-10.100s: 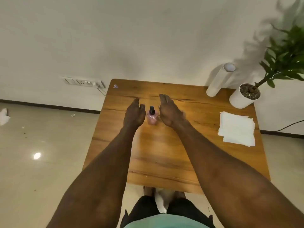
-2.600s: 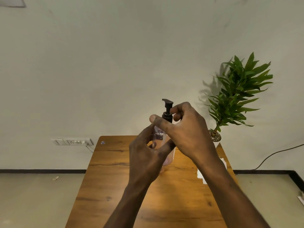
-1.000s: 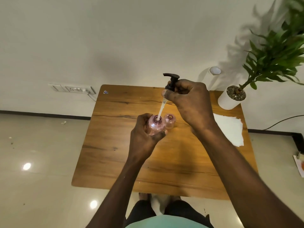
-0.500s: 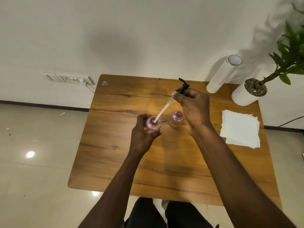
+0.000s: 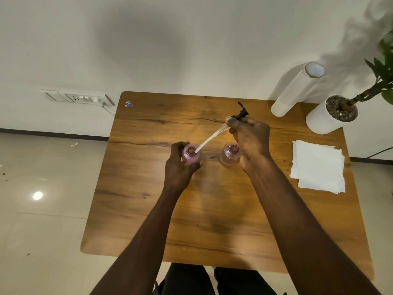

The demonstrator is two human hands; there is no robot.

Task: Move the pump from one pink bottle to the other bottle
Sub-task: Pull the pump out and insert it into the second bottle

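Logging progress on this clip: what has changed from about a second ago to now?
The right hand has tilted the pump away to the right, drawing its tube nearly out of the left bottle. The left hand still grips that bottle; the second bottle stays open on the table.

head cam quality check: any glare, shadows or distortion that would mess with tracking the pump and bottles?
Head view: wide-angle bowing at the table edges; one glare spot on the floor, none on the work area. Soft plant shadow on the wall. Pump head dark and small but sharp; its tube reads clearly. Both pink bottles are translucent, low contrast against the wood.
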